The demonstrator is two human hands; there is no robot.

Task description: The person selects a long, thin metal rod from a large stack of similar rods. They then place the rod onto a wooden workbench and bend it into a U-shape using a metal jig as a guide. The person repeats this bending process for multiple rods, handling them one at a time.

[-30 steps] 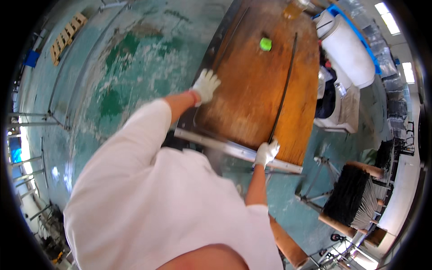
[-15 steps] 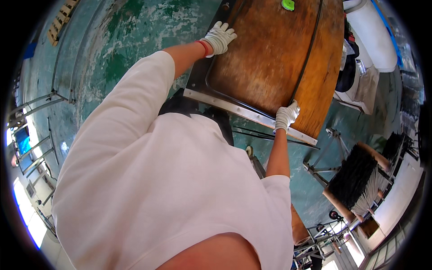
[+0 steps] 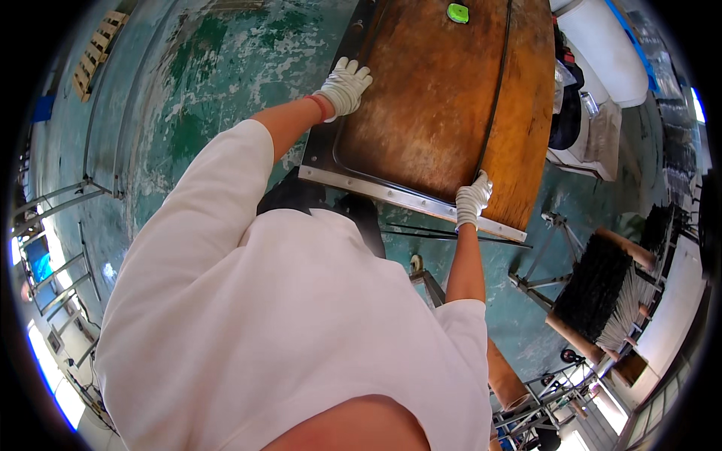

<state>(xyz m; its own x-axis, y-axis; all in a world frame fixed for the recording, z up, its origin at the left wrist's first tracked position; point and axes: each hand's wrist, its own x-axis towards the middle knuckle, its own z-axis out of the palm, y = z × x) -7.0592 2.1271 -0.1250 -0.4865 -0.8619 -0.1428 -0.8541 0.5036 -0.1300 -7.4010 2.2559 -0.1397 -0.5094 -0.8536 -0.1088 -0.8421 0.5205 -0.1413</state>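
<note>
Head view, looking straight down over a white-shirted back and shoulders, both arms stretched out to a big rusty-brown panel (image 3: 444,113) lying flat on its stand. Right hand (image 3: 472,200), in a white knit glove, sits at the near edge, grip closed over the pale metal strip (image 3: 406,200) that runs along that edge, fingers curled onto the brown surface. Left hand (image 3: 345,86), gloved the same with a red cuff showing at the wrist, lies flat and spread on the dark frame at the panel's left side, grip open, pressing rather than holding. Further out, a thin black cord (image 3: 496,98) runs lengthwise down the panel's right half. At the far end, a small bright green object (image 3: 457,12) rests on the surface. Off to the right, a black-bristled brush (image 3: 598,282) with wooden ends stands on the worn green floor (image 3: 195,90), well apart from the panel.
</note>
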